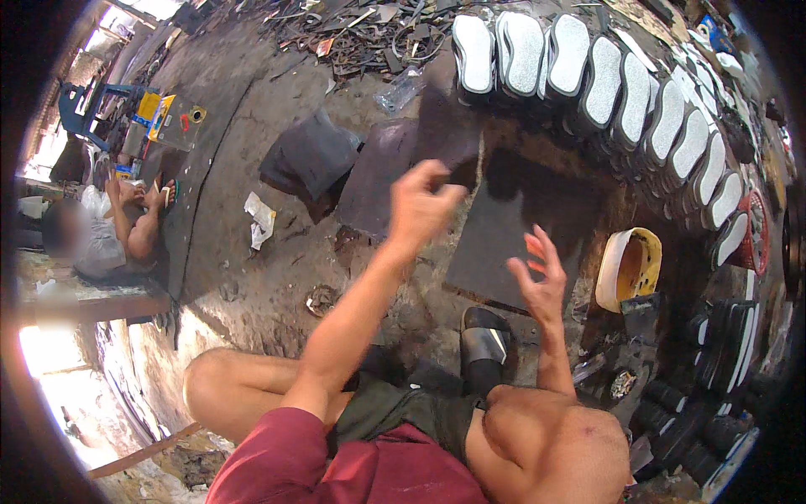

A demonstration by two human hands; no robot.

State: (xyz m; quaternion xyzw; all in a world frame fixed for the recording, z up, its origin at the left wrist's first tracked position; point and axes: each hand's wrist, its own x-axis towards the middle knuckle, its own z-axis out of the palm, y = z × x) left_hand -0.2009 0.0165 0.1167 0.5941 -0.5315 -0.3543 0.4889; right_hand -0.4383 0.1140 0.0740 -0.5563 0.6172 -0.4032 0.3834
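Note:
My left hand (424, 208) hovers over the floor just left of a dark flat sheet (487, 239), its fingers bent and a gap showing beside the thumb. It is slightly blurred, and I see nothing held in it. Over the sheet's near right part is my right hand (541, 277), fingers and thumb apart, holding nothing visible. Whether it touches the sheet I cannot tell. Another dark sheet (374, 181) lies partly behind my left hand, and a bent dark sheet (311, 155) rests farther left.
Stacks of white-topped shoe soles (600, 80) curve along the far right. A cut pale yellow container (606, 273) stands right of my right hand, near a red basket (762, 239). Scraps (369, 38) pile up at the back. Another person (109, 244) sits at far left.

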